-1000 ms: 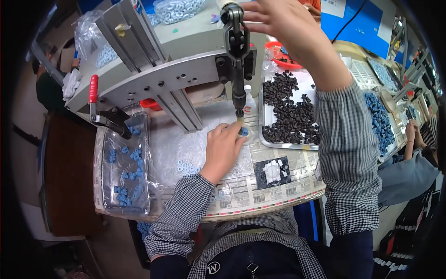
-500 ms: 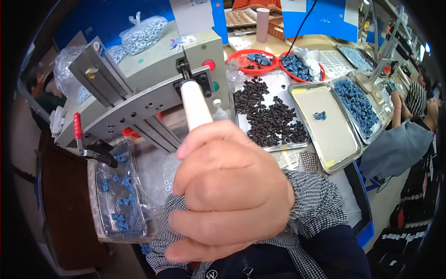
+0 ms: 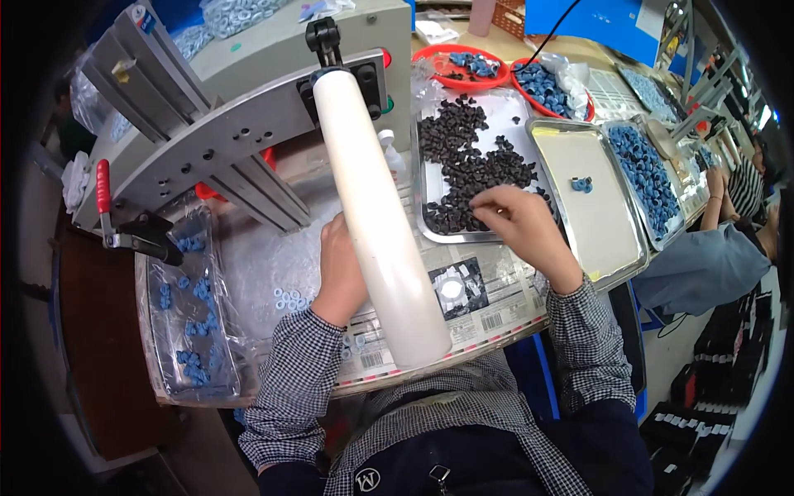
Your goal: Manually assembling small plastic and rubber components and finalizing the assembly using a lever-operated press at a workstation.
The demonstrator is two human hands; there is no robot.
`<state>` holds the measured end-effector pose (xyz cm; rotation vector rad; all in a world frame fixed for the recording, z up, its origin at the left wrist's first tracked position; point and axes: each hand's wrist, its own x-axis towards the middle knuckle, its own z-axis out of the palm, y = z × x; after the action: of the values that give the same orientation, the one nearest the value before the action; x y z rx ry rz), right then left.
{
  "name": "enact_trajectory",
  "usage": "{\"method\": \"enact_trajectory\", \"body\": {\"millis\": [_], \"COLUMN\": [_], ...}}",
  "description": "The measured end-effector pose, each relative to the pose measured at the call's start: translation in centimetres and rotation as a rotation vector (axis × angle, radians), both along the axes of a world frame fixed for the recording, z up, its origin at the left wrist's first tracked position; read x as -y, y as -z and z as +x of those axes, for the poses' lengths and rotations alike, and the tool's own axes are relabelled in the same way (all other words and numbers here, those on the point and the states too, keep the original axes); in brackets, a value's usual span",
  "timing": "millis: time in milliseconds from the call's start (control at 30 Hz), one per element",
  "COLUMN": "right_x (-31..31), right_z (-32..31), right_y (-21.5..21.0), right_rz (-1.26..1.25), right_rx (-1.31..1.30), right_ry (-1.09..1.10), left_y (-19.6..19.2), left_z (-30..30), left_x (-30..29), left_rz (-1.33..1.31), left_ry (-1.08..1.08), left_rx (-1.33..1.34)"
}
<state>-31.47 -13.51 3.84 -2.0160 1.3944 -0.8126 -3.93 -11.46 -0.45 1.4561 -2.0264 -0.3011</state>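
Observation:
A long white cylindrical handle [image 3: 380,223] slants down toward me from a black pivot on the metal press arm, and neither hand is on it. My left hand [image 3: 340,269] is just left of the handle, over the bench; the handle covers part of it, so its fingers are hidden. Over the near edge of a metal tray [image 3: 463,238] reaches my right hand [image 3: 529,227], open, thumb and forefinger slightly apart above small black parts [image 3: 475,157]. Beside my left wrist lie several small pale rings [image 3: 291,299].
The metal press [image 3: 240,136] with a red-handled clamp [image 3: 103,186] stands left. Below it, a plastic-lined tray [image 3: 236,364] holds blue parts. Right are a tray with one blue cluster [image 3: 582,184] and a tray of blue pieces [image 3: 641,178]. Red basins [image 3: 488,81] stand behind; a co-worker's sleeve [image 3: 699,269] shows.
My right hand has let go of the white handle and moved right to the black parts. My left hand, hidden before, now shows. The view has shifted slightly.

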Motion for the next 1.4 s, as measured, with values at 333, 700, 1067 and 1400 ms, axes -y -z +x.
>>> {"method": "enact_trajectory", "body": {"millis": [333, 700, 1067, 1400], "right_x": [1.3, 3.2, 4.3, 2.6], "right_z": [2.4, 4.1, 2.0, -0.8], "right_y": [3.6, 3.8, 5.0, 3.5], "right_rz": [-0.164, -0.199, -0.191, -0.054], "right_rx": [-0.305, -0.474, -0.449, -0.031], "right_ry": [-0.143, -0.174, -0.066, 0.123], "left_y": [-5.0, -2.6, -0.1, 1.3], "left_z": [5.0, 7.0, 6.0, 5.7], "left_x": [-2.7, -12.8, -13.7, -13.5], "left_rz": [0.064, 0.243, 0.141, 0.105], "left_ry": [-0.087, -0.082, -0.147, -0.159], "left_rx": [-0.208, -0.035, 0.146, 0.271]}}
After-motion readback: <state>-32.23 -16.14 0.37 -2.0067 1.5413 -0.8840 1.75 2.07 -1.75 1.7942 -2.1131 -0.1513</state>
